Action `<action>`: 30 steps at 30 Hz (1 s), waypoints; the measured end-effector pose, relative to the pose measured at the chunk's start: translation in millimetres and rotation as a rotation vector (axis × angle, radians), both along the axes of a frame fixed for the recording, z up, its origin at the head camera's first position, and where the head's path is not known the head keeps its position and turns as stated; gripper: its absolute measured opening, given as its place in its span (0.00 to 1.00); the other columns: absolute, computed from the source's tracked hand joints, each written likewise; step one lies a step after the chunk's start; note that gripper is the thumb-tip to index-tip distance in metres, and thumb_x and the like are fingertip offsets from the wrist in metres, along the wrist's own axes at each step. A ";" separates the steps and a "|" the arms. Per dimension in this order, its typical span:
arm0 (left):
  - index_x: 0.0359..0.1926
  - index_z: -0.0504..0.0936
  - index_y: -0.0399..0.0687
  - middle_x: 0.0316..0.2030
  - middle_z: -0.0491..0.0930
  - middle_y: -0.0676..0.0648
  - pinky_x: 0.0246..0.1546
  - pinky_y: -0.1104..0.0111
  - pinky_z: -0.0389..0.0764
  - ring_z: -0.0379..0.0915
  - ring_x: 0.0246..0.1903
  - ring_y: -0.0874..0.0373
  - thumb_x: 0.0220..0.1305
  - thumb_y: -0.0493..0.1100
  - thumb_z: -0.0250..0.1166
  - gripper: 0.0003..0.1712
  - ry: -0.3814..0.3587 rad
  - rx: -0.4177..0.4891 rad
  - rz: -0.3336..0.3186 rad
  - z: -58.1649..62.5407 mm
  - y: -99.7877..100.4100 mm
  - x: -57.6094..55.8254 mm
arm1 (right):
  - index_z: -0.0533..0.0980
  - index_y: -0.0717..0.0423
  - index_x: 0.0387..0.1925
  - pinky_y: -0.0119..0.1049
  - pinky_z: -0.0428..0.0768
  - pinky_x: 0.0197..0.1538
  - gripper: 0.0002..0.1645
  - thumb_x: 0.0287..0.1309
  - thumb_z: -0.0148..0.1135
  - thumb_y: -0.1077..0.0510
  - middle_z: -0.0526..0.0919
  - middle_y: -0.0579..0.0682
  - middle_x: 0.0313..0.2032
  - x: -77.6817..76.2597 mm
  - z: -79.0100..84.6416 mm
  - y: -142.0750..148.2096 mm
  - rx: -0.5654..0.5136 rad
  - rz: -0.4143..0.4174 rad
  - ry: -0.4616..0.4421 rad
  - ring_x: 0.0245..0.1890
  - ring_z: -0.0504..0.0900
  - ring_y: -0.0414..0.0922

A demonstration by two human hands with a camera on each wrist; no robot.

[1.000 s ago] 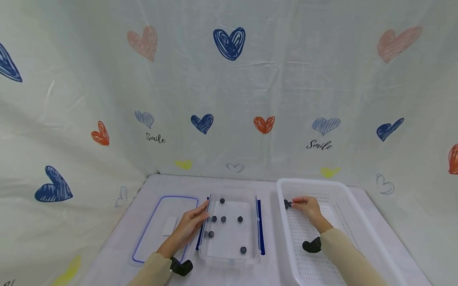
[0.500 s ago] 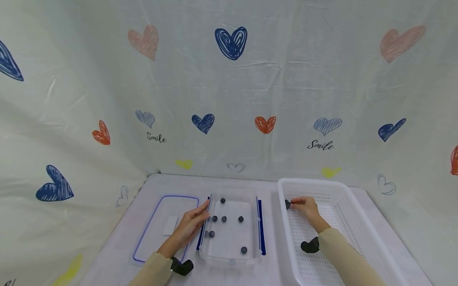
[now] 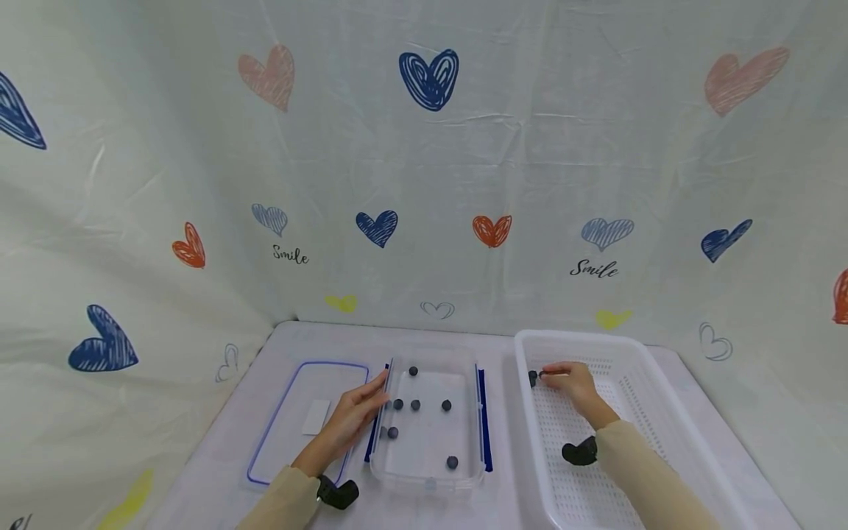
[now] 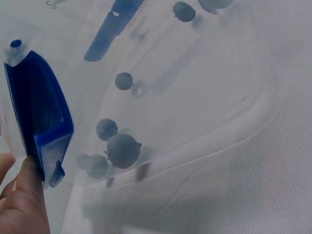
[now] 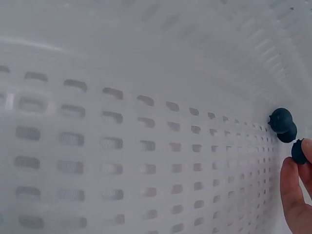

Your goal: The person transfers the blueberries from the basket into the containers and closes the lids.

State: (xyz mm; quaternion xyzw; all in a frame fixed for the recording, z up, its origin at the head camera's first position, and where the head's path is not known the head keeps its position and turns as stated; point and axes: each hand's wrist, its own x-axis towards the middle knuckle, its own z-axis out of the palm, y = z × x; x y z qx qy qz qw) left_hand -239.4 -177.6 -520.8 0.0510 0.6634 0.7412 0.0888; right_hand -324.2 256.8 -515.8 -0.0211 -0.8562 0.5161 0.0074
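Observation:
Fingertips of my right hand (image 3: 575,388) pinch one blueberry (image 5: 298,152) inside the white basket (image 3: 583,337), near its far left corner. Right beside it, two more blueberries (image 5: 281,120) sit together against the basket wall. My left hand (image 3: 351,419) rests along the left side of a clear plastic container (image 3: 457,483), fingers fairly straight. In the left wrist view a fingertip touches the lower end of a blue latch (image 4: 53,112), which hangs folded outward. Several blueberries (image 3: 415,405) lie scattered on the container's floor.
A clear lid with a blue seal (image 3: 291,383) lies left of the container, partly behind the left forearm, with a white rectangle (image 3: 316,417) showing on it. A second blue latch (image 3: 485,419) sticks out on the container's right. A heart-printed curtain (image 3: 424,169) hangs behind the table.
My right hand first reached in to the blueberries at the basket's left wall, then drew back slightly to the right with one blueberry between the fingertips. The left hand stays in place.

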 end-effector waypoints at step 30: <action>0.75 0.60 0.41 0.76 0.52 0.46 0.67 0.66 0.60 0.47 0.74 0.50 0.74 0.35 0.56 0.31 -0.001 -0.012 0.019 1.7 2.2 0.9 | 0.74 0.79 0.55 0.48 0.81 0.57 0.24 0.63 0.67 0.64 0.84 0.56 0.45 25.0 46.4 4.1 -0.243 0.127 -0.022 0.40 0.86 0.39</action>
